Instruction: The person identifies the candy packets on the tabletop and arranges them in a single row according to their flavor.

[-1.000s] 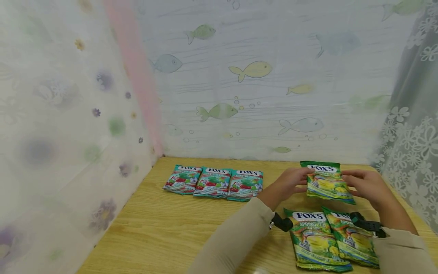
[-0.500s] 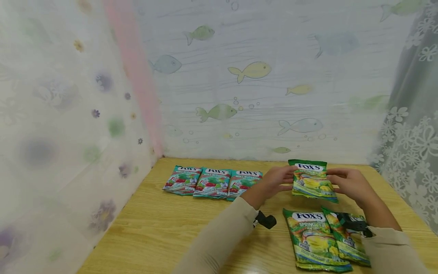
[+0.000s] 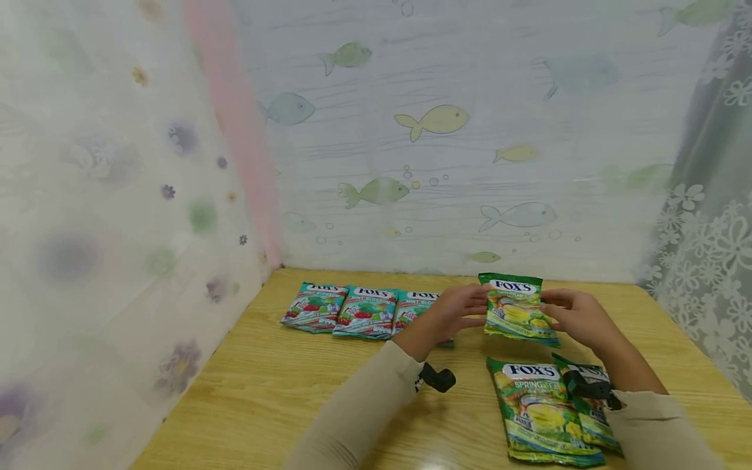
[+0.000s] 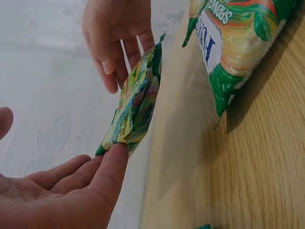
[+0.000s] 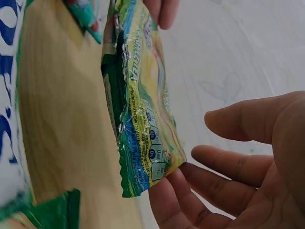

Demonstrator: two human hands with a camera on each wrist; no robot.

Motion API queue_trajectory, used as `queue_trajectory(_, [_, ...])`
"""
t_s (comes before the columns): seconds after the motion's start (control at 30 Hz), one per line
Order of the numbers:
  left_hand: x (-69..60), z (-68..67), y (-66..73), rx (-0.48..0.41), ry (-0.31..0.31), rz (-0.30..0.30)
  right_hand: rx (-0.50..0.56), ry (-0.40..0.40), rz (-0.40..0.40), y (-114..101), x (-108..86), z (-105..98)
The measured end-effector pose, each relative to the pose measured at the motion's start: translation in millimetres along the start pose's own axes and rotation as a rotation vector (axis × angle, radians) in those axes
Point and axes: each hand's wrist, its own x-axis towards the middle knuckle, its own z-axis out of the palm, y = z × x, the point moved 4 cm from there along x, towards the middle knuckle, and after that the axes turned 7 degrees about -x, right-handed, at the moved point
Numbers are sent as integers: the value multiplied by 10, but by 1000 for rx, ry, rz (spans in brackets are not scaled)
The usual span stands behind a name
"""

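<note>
A green and yellow Spring Tea packet (image 3: 516,312) is held above the table between two hands. The left hand (image 3: 449,314) touches its left edge, the right hand (image 3: 583,321) its right edge. In the left wrist view, extended fingers of the left hand (image 4: 71,193) support one edge of the packet (image 4: 131,107), thumb apart. From the right wrist, fingers of the right hand (image 5: 233,171) touch the packet's (image 5: 147,109) lower corner while the thumb stands off it. Nearer the body lie two more Spring Tea packets, one (image 3: 543,411) overlapping the other (image 3: 593,408), partly hidden by the right wrist.
On the wooden table (image 3: 282,398), three teal Mint Blossom packets lie in a row: left (image 3: 315,308), middle (image 3: 365,313) and right (image 3: 405,316), the last partly behind the left hand. A fish-patterned covering (image 3: 435,156) stands behind, a flowered one (image 3: 117,248) at left.
Both hands have moved left with the held packet between them. The left hand now covers part of the right-hand Mint Blossom packet. The packets on the table lie as before.
</note>
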Motion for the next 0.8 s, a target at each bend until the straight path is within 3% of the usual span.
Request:
queue_trajectory(0.33, [-135, -238, 8, -5, 63, 9, 32, -14, -66, -140, 70, 239])
queue_trajectory(0.53, [-188, -368, -3, 10, 59, 12, 57, -32, -88, -193, 75, 349])
queue_trajectory(0.8, [-203, -442, -52, 45, 84, 19, 87, -65, -97, -261, 104, 447])
